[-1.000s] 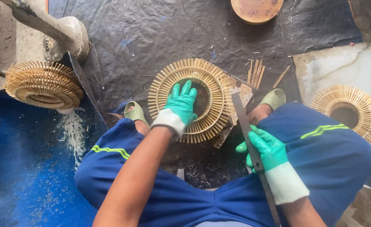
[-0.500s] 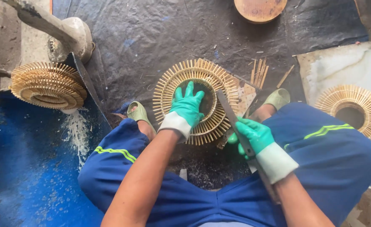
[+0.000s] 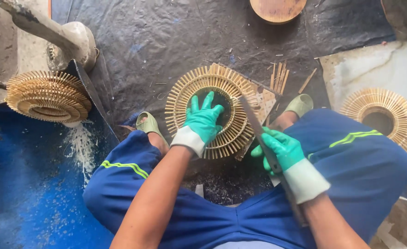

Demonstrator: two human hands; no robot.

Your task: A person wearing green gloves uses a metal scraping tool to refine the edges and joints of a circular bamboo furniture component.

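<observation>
A round bamboo-stick ring (image 3: 222, 87) lies on the dark sheet between my feet. My left hand (image 3: 202, 121), in a green glove, presses flat on its near side, fingers spread toward the hollow centre. My right hand (image 3: 281, 150), also green-gloved, grips the handle of a long dark blade (image 3: 253, 117). The blade's tip rests on the ring's right edge, pointing away from me.
A stack of similar rings (image 3: 46, 96) sits at the left by a blue sheet (image 3: 32, 184). Another ring (image 3: 381, 115) lies on a pale slab at the right. Loose bamboo sticks (image 3: 279, 76) lie beyond the ring. A round wooden disc (image 3: 277, 9) is at the top.
My right hand has swung the blade up and left, from over my right thigh onto the ring's right edge. The left hand stays on the ring.
</observation>
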